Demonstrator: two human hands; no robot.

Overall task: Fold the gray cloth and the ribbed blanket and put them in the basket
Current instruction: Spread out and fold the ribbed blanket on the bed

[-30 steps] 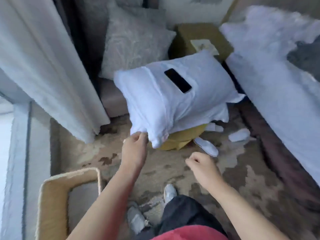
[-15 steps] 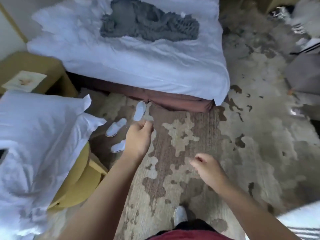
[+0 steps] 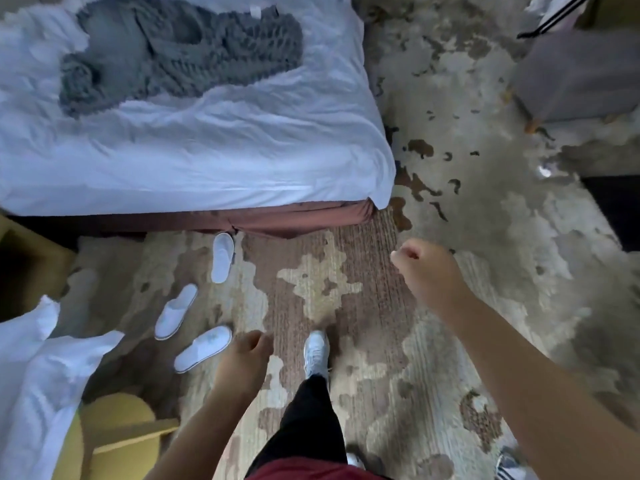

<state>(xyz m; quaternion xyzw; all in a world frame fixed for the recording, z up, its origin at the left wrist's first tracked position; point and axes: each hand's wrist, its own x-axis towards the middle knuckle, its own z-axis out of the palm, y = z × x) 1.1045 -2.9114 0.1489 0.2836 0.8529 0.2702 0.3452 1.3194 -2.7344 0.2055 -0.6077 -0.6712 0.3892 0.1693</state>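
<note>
A crumpled gray ribbed blanket [image 3: 180, 53] lies on top of the white bed [image 3: 207, 150] at the upper left. Whether a separate gray cloth lies with it I cannot tell. No basket is in view. My left hand [image 3: 247, 355] hangs over the carpet near my foot, fingers curled, holding nothing. My right hand [image 3: 426, 271] is raised over the carpet off the bed's near right corner, also curled into a loose fist with nothing in it. Both hands are well short of the blanket.
Three white slippers [image 3: 176, 310] lie on the patterned carpet [image 3: 450, 341] beside the bed. A white pillow [image 3: 38, 386] rests on a yellow stool [image 3: 117, 427] at the lower left. A gray upholstered seat [image 3: 575, 74] stands at the upper right. My shoe [image 3: 316, 351] steps forward.
The view swung from the pillow and basket corner toward the bed. The bed and blanket are now closer. My left hand dropped lower and my right hand rose to the right.
</note>
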